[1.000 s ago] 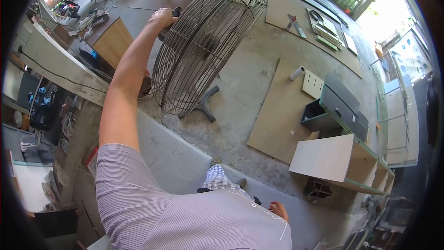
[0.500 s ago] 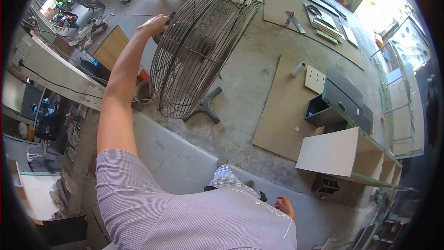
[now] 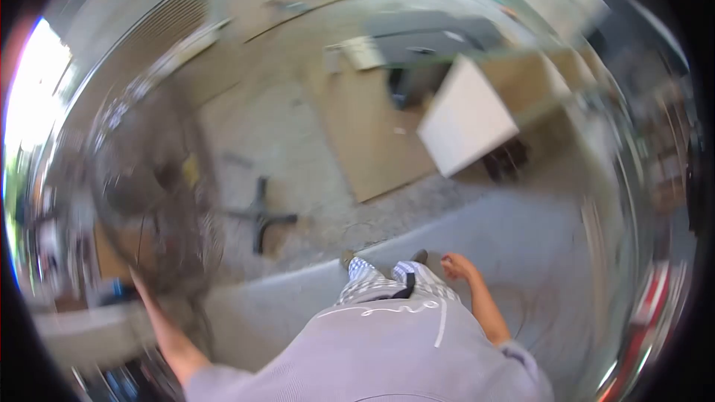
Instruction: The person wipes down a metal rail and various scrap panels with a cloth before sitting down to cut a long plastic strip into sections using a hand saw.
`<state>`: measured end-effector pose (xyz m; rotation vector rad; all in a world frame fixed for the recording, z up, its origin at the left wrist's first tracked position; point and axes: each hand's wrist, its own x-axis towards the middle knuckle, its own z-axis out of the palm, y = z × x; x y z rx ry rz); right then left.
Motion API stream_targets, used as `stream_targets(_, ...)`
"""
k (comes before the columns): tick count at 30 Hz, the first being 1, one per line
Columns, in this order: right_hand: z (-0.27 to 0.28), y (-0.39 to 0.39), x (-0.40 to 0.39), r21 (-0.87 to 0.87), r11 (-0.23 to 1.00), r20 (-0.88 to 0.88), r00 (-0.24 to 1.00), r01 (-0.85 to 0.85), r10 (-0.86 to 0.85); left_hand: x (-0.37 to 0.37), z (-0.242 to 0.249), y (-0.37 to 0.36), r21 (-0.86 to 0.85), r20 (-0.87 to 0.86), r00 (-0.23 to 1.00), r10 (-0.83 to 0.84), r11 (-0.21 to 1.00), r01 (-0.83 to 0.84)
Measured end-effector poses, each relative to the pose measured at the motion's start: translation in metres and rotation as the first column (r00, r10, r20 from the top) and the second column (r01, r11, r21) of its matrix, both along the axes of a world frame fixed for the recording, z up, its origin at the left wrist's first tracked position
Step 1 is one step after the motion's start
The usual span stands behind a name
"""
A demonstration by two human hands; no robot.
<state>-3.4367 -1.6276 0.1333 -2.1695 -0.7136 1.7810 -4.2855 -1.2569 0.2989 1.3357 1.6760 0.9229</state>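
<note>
A large caged fan, smeared by motion, stands on the left side above its dark cross-shaped base. My left hand is at the fan's lower edge. Its fingers are blurred, so their grip cannot be made out. Low at centre right, my right hand hangs beside my checked trousers, fingers loosely bent and nothing visible in them.
A brown board lies on the concrete floor. Right of it are a dark cabinet piece, a white panel and an open wooden cabinet. A raised grey ledge runs by my feet.
The view has swung, and the floor objects appear further left. The fan now appears lower and further left, seen more face-on. My right hand shows higher, with more of its forearm.
</note>
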Motion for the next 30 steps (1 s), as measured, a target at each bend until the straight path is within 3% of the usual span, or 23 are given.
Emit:
stream_targets(1, -0.006, -0.010, 0.008, -0.026, 1.000, 0.001, 1.000, -0.010, 0.010, 0.081, -0.025, -0.049, 0.215, 0.491, 0.807, -0.328, 0.943, 0.253)
stream_targets(2, -0.008, -0.018, 0.011, -0.014, 1.000, -0.003, 1.000, -0.004, 0.003, 0.107, -0.074, -0.095, 0.086, 0.457, 0.831, -0.317, 0.946, 0.314)
stream_targets(3, -0.007, -0.026, 0.018, -0.002, 1.000, -0.007, 1.000, -0.003, 0.003, 0.140, -0.118, -0.133, -0.081, 0.318, 0.896, -0.311, 0.932, 0.352)
stream_targets(4, 0.002, -0.032, 0.026, 0.032, 0.997, 0.004, 0.998, 0.070, -0.070, 0.176, -0.161, -0.167, -0.246, 0.125, 0.922, -0.367, 0.889, 0.387)
stream_targets(5, 0.013, -0.038, 0.039, 0.065, 0.990, 0.017, 0.992, 0.125, -0.126, 0.221, -0.203, -0.188, -0.381, -0.062, 0.867, -0.495, 0.814, 0.438)
stream_targets(7, 0.036, -0.052, 0.077, 0.172, 0.970, 0.060, 0.981, 0.173, -0.186, 0.337, -0.277, -0.211, -0.523, -0.239, 0.600, -0.763, 0.622, 0.582)
stream_targets(9, 0.074, -0.069, 0.130, 0.180, 0.960, 0.077, 0.969, 0.216, -0.233, 0.477, -0.330, -0.202, -0.494, -0.310, 0.311, -0.898, 0.432, 0.754)
stream_targets(10, 0.074, -0.081, 0.170, 0.253, 0.967, 0.293, 0.952, 0.010, -0.086, 0.555, -0.335, -0.185, -0.414, -0.336, 0.206, -0.919, 0.341, 0.844)
stream_targets(11, 0.075, -0.094, 0.214, 0.269, 0.942, 0.515, 0.857, -0.203, 0.038, 0.647, -0.324, -0.160, -0.272, -0.344, 0.138, -0.929, 0.240, 0.932)
stream_targets(12, 0.115, -0.100, 0.239, 0.164, 0.980, 0.568, 0.823, -0.110, -0.003, 0.754, -0.233, -0.155, -0.278, -0.472, 0.008, -0.882, 0.157, 0.948)
stream_targets(13, 0.164, -0.116, 0.256, 0.255, 0.963, 0.733, 0.667, -0.091, -0.131, 0.835, -0.163, -0.156, 0.045, -0.090, 0.093, -0.992, 0.089, 0.995)
stream_targets(14, 0.215, -0.133, 0.271, 0.383, 0.922, 0.792, 0.532, -0.050, -0.300, 0.915, -0.084, -0.168, 0.091, -0.411, -0.007, -0.912, -0.049, 0.995)
stream_targets(15, 0.259, -0.149, 0.276, 0.479, 0.877, 0.790, 0.453, -0.036, -0.413, 0.970, -0.024, -0.182, 0.056, -0.489, -0.008, -0.872, -0.041, 0.998)
stream_targets(16, 0.296, -0.173, 0.291, 0.530, 0.842, 0.804, 0.378, -0.103, -0.459, 1.017, 0.041, -0.206, 0.185, -0.544, -0.006, -0.839, -0.127, 0.975)
stream_targets(17, 0.339, -0.196, 0.292, 0.500, 0.864, 0.836, 0.298, -0.065, -0.461, 1.051, 0.105, -0.247, 0.292, -0.669, 0.095, -0.737, -0.142, 0.946)
stream_targets(18, 0.378, -0.214, 0.289, 0.471, 0.882, 0.865, 0.211, -0.025, -0.456, 1.077, 0.148, -0.274, 0.430, -0.677, 0.101, -0.729, -0.280, 0.858)
stream_targets(20, 0.425, -0.260, 0.310, 0.469, 0.882, 0.881, 0.083, -0.045, -0.465, 1.128, 0.229, -0.352, 0.514, -0.621, 0.028, -0.783, -0.380, 0.769)
stream_targets(22, 0.451, -0.295, 0.340, 0.418, 0.889, 0.896, -0.073, -0.188, -0.438, 1.163, 0.277, -0.409, 0.459, -0.728, -0.041, -0.684, -0.532, 0.712)
stream_targets(24, 0.473, -0.338, 0.354, 0.195, 0.935, 0.858, -0.411, -0.296, -0.309, 1.194, 0.315, -0.464, 0.408, -0.833, -0.071, -0.548, -0.697, 0.590)
stream_targets(25, 0.499, -0.340, 0.341, 0.182, 0.973, 0.915, -0.337, -0.143, -0.221, 1.203, 0.328, -0.485, 0.395, -0.843, -0.091, -0.530, -0.726, 0.563)
stream_targets(27, 0.527, -0.350, 0.323, 0.181, 0.983, 0.957, -0.232, 0.001, -0.176, 1.221, 0.339, -0.514, 0.366, -0.852, -0.133, -0.507, -0.757, 0.541)
stream_targets(30, 0.520, -0.381, 0.353, 0.253, 0.966, 0.949, -0.206, 0.054, -0.237, 1.246, 0.334, -0.543, 0.419, -0.780, -0.247, -0.575, -0.773, 0.477)
